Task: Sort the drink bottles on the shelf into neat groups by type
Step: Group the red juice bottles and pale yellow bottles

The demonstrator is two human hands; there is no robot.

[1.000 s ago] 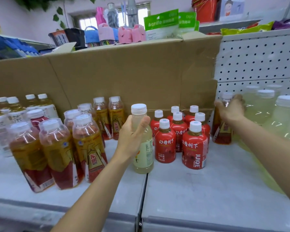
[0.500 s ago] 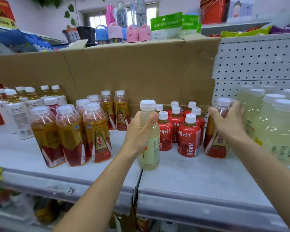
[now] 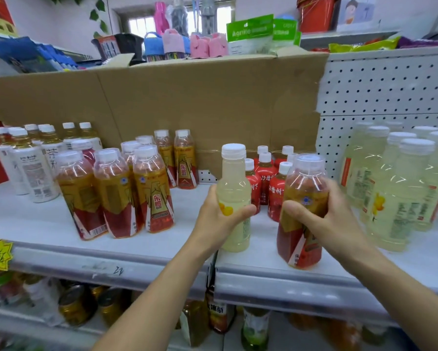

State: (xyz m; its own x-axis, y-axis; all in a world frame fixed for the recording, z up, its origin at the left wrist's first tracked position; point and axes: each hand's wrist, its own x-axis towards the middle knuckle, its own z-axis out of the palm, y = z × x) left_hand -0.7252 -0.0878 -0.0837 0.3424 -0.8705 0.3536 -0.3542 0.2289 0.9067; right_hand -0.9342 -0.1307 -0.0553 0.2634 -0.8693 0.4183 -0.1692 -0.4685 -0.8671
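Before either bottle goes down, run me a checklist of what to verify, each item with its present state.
1. Left hand grips the pale yellow bottle: ok.
2. Right hand grips the amber bottle: ok.
3. Caps on both held bottles: ok.
4. Each held bottle on its own group's side: not ok; the amber group stands left, the pale group right.
5. Bare shelf in front of the amber group: ok.
6. Held bottles clear of the small red bottles behind them: cannot tell.
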